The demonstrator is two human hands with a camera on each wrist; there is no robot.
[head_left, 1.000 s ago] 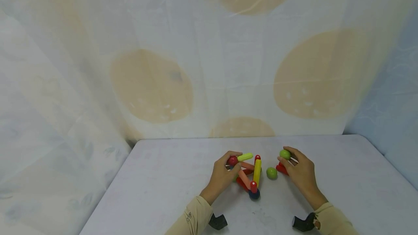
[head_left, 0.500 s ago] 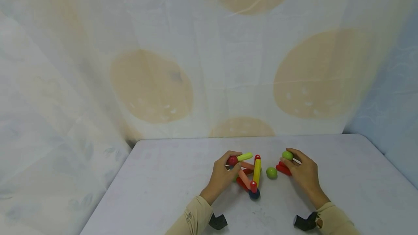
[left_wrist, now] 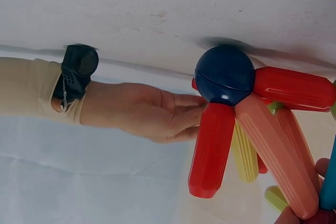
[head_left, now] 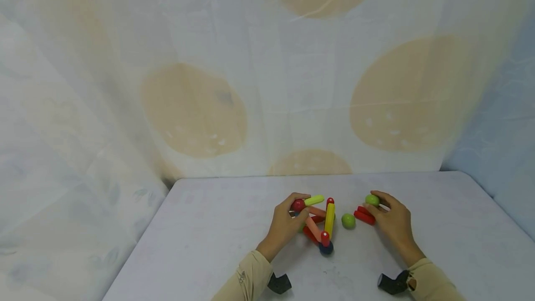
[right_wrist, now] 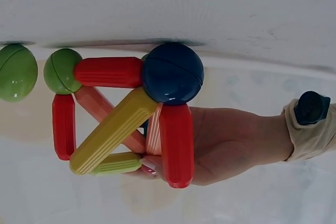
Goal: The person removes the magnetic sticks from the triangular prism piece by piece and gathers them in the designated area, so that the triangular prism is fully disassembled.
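your left hand (head_left: 285,225) pinches the red ball (head_left: 298,205) atop the stick frame (head_left: 321,226) mid-desk (head_left: 209,226), right hand (head_left: 393,224) pinches a green ball (head_left: 372,199) over a red stick (head_left: 364,217); steady the frame, seat squarely.

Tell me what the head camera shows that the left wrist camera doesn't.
Only the head view shows the left hand gripping the red ball, the right hand's green ball and red stick, and a loose green ball on the table. Only the left wrist view shows the sticks' grooved sides close up. Both show the dark blue ball joining the sticks and the right hand.
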